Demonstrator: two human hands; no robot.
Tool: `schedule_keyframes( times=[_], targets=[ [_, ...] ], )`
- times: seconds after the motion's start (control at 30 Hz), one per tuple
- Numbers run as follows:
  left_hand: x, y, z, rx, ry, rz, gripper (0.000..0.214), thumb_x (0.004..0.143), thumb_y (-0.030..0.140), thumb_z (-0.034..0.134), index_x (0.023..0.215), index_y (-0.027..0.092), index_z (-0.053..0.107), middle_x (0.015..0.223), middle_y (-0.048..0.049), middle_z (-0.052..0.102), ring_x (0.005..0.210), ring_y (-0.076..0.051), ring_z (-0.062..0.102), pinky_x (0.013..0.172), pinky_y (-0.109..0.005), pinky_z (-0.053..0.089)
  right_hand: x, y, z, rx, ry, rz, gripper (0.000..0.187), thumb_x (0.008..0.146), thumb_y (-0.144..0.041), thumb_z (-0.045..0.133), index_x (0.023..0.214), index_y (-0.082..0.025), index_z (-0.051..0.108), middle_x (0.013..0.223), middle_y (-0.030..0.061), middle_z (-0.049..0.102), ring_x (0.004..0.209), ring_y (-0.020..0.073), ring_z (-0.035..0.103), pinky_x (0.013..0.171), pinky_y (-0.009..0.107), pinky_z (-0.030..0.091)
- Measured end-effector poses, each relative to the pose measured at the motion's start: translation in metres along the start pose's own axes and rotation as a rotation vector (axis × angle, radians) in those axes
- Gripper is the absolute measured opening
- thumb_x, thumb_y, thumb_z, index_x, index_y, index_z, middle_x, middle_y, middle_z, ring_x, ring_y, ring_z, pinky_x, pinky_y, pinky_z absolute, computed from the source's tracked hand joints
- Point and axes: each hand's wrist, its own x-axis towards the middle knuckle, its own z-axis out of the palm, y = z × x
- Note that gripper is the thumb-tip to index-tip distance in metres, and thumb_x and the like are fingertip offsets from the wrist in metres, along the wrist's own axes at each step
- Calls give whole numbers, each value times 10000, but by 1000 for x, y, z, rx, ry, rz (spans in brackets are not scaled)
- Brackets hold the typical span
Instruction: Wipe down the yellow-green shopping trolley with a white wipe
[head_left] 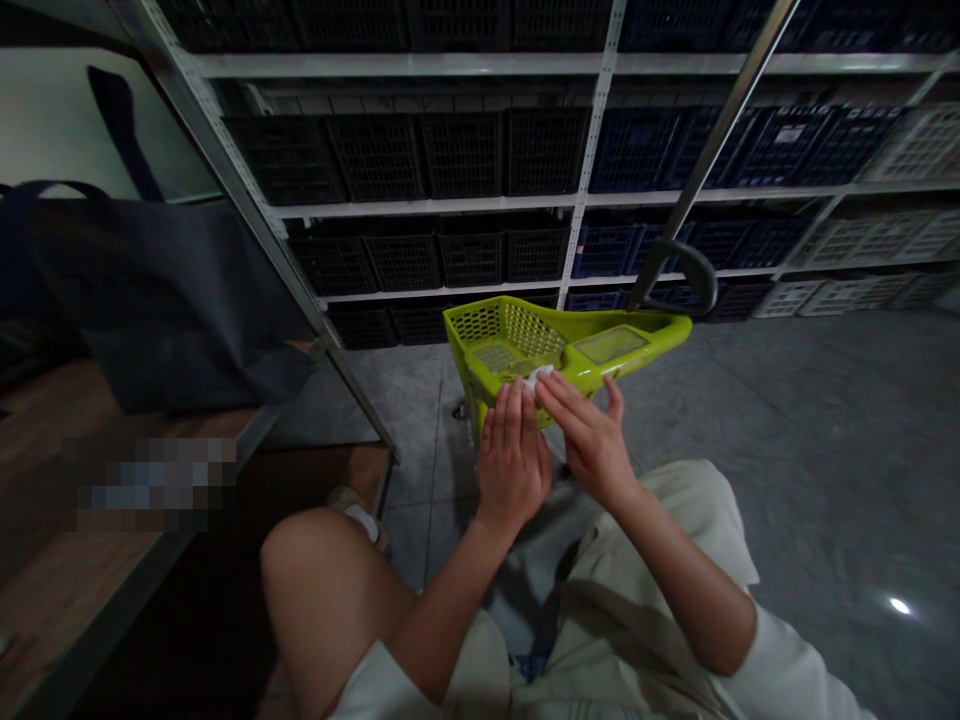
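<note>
A lime-green plastic perforated holder (525,340) with a clear window panel (610,345) is up in front of me, above my lap. My left hand (512,455) lies against its lower edge, fingers spread upward. My right hand (585,435) reaches in from the right, its fingertips on a small white scrap (538,380) and its thumb near the green rim. The scrap sits between both hands, partly hidden by my fingers. What the scrap is made of cannot be seen.
Metal shelving (600,190) with rows of black and blue crates (465,155) stands ahead. A slanted metal pole (712,150) ends in a dark curved handle (694,275). A dark cloth bag (165,310) hangs at left, above a wooden surface (67,470). Grey floor tiles (825,420) spread to the right.
</note>
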Motion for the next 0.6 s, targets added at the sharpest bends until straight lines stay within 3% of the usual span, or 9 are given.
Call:
schedule_keyframes(
  times=[0.1, 0.2, 0.33, 0.43, 0.5, 0.6],
  targets=[
    [1, 0, -3, -30, -25, 27, 638, 942, 186, 406, 1531, 24, 221, 1575, -203, 354, 1518, -270, 196, 1195, -454, 291, 2, 30, -3, -90, 137, 177, 647, 862, -45, 333, 1447, -294, 455, 1422, 40, 585, 1391, 195, 458, 1202, 554, -7],
    [0, 1, -2, -33, -14, 20, 642, 946, 182, 401, 1535, 20, 204, 1576, -206, 349, 1521, -271, 184, 1196, -457, 289, 3, 27, 2, -138, 229, 298, 646, 851, -57, 337, 1439, -287, 472, 1420, 56, 585, 1389, 218, 461, 1194, 584, 11],
    [-1, 1, 4, -4, 22, -21, 623, 963, 171, 385, 1546, 59, 197, 1548, -189, 408, 1510, -245, 230, 1189, -439, 307, 1, -11, 7, -19, 64, 74, 643, 882, -88, 344, 1512, -220, 366, 1498, 92, 496, 1422, 178, 412, 1223, 467, 107],
    [-1, 1, 2, -13, 9, -11, 625, 963, 175, 381, 1548, 58, 194, 1555, -188, 398, 1511, -247, 226, 1193, -440, 301, 0, -4, 3, -11, 4, -3, 650, 888, -81, 342, 1516, -248, 356, 1500, 77, 496, 1412, 177, 426, 1229, 486, 38],
    [0, 1, -2, -36, -17, 9, 638, 957, 182, 383, 1548, 46, 185, 1576, -193, 359, 1517, -261, 201, 1196, -451, 293, 0, 17, 0, -73, 88, 106, 657, 873, -61, 341, 1481, -298, 414, 1448, 51, 558, 1388, 197, 462, 1202, 561, -64],
    [1, 1, -4, -46, -22, 6, 651, 953, 185, 385, 1552, 45, 169, 1583, -195, 342, 1518, -270, 195, 1193, -460, 296, 2, 34, -1, -138, 234, 317, 635, 854, -62, 348, 1425, -299, 492, 1400, 57, 602, 1386, 234, 466, 1172, 627, -79]
  ],
)
